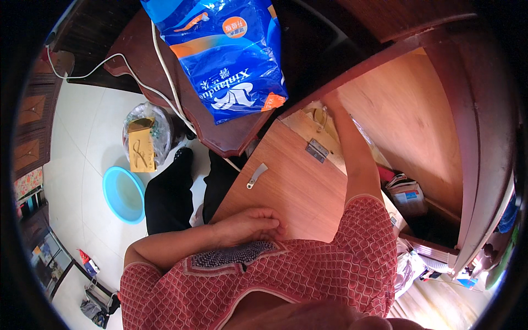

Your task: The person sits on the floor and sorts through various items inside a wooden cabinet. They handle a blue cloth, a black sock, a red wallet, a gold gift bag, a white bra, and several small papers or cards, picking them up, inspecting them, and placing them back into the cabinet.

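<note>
My left hand point(252, 225) lies against the bottom edge of a wooden panel point(297, 198), close to my body, its fingers curled together with nothing visible in them. A metal hinge point(317, 150) and a small metal strip point(256, 176) are fixed on the panel. My right arm reaches up beside the panel into an open wooden cabinet point(412, 103). Of my right hand point(331, 99) only the part near the wrist shows; its fingers are hidden behind the cabinet's frame. A yellowish piece point(319, 116) with a thin wire or loop is next to that wrist.
A blue plastic package point(235, 62) lies on a dark red wooden table point(231, 138), with white cables alongside. On the floor at left are a light blue basin point(124, 195) and a lined bin point(165, 144) topped by a yellow box point(141, 150). A carton point(408, 200) sits inside the cabinet.
</note>
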A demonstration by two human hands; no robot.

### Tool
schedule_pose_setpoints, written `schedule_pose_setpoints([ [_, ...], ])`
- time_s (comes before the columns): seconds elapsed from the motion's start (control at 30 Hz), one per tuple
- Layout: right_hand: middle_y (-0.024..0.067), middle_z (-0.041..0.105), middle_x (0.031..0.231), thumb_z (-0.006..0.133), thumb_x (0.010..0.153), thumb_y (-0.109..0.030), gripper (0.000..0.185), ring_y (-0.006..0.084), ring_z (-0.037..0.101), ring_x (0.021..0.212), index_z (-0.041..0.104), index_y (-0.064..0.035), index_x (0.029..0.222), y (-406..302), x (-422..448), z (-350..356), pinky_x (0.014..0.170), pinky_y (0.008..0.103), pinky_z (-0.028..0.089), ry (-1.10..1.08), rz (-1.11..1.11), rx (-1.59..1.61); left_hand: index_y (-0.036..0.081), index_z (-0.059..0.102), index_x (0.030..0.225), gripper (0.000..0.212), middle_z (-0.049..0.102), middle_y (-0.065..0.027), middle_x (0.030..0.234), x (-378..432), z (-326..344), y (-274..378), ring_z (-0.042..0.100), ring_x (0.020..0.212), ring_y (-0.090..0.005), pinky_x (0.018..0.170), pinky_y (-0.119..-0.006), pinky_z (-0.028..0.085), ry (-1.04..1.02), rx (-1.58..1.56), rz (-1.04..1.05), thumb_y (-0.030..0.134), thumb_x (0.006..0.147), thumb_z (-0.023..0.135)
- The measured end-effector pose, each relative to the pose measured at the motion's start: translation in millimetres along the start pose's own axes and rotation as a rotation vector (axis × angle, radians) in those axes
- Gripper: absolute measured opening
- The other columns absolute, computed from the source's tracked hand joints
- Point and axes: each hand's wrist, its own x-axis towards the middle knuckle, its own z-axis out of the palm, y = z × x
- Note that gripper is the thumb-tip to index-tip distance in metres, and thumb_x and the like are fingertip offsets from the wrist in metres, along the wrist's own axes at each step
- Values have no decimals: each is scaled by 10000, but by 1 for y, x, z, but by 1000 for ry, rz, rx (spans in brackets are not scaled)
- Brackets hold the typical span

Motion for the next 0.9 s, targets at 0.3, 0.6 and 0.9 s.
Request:
schedule_pose_setpoints([
  [0.3, 236, 505, 1205, 617, 694, -56, 597, 347, 533, 1060, 460, -116, 1267, -14, -49, -69, 912, 405, 417, 99, -175, -559, 30, 525, 1051, 173, 558, -102, 1055, 0, 1, -2, 553, 989, -185, 884, -309, 442, -10, -42, 32, 139, 934, 458],
  [0.6, 164, 630, 948, 730, 641, -151, 449, 244, 615, 809, 590, 79, 1000, 79, -25, -25, 670, 355, 490, -369, 507, -462, 12, 527, 1019, 168, 562, -96, 1009, -3, 7, 4, 561, 940, -175, 858, -302, 456, 4, -47, 25, 124, 941, 429],
  [0.9, 74, 636, 886, 718, 700, -114, 319, 166, 607, 750, 629, -16, 990, 97, -25, 8, 629, 309, 499, -404, 407, 160, 18, 528, 1048, 188, 558, -97, 1032, -3, 7, 7, 551, 972, -183, 879, -322, 445, -12, -26, 13, 140, 943, 431],
])
